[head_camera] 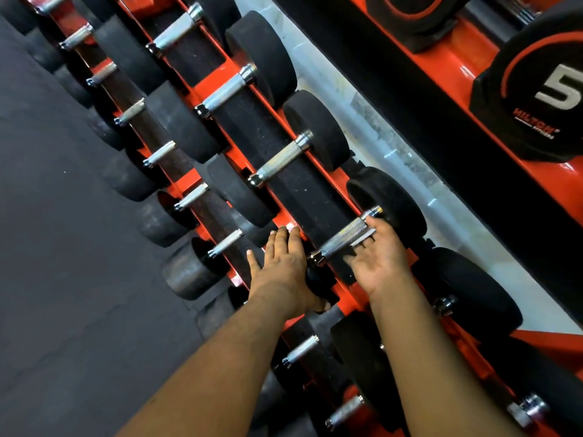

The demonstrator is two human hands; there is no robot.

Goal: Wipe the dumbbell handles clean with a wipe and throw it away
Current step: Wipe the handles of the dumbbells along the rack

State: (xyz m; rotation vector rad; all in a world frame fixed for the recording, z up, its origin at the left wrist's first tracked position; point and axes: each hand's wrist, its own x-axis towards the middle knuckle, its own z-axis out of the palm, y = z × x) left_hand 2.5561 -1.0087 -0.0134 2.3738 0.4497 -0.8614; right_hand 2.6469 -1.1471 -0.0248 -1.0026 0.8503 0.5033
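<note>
My right hand (pixel 380 257) lies open, palm up, fingers slipping under the near knurled handle (pixel 344 238); my left hand (pixel 280 260) rests flat on the rack (pixel 347 298). No wipe visible—fetching one comes next.

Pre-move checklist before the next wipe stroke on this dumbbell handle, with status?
1. Right hand at the knurled handle: ok, its fingers reach under it.
2. Wipe in hand: cannot tell, only a thin grey strip shows below the handle.
3. Left hand steadying: ok, laid flat on the near dumbbell head.
4. Dumbbell seated on the orange rack: ok.
5. Bin for the wipe: cannot tell, none in view.
</note>
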